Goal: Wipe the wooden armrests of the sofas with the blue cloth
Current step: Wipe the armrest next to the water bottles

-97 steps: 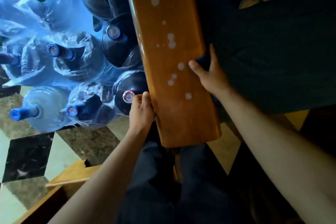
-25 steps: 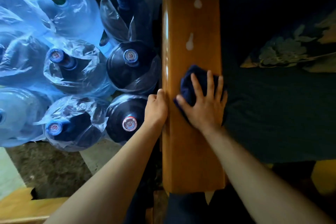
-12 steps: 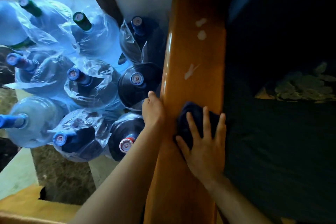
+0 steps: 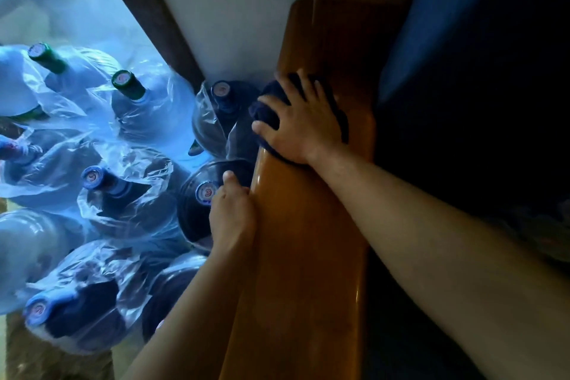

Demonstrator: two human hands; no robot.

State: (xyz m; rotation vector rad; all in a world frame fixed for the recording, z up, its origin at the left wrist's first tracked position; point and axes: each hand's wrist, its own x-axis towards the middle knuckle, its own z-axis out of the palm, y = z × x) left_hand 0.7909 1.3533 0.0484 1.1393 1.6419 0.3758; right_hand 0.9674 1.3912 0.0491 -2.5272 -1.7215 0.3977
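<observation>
A glossy wooden armrest (image 4: pixel 308 241) runs from the bottom of the view up to the wall. My right hand (image 4: pixel 300 123) lies flat with spread fingers on the dark blue cloth (image 4: pixel 266 108), pressing it on the armrest's far part, at its left edge. Most of the cloth is hidden under the palm. My left hand (image 4: pixel 231 213) grips the armrest's left edge nearer to me, thumb up along the wood. The dark sofa seat (image 4: pixel 478 148) lies to the right.
Several large water bottles (image 4: pixel 123 194) wrapped in clear plastic stand packed against the armrest's left side. A white wall (image 4: pixel 240 9) with a dark wooden frame (image 4: pixel 145 9) rises behind them. Tiled floor (image 4: pixel 55 361) shows at the lower left.
My right hand has slid the cloth farther up the armrest, toward the wall and its left edge. The white spots seen on the wood earlier are no longer visible. My left hand stays on the edge.
</observation>
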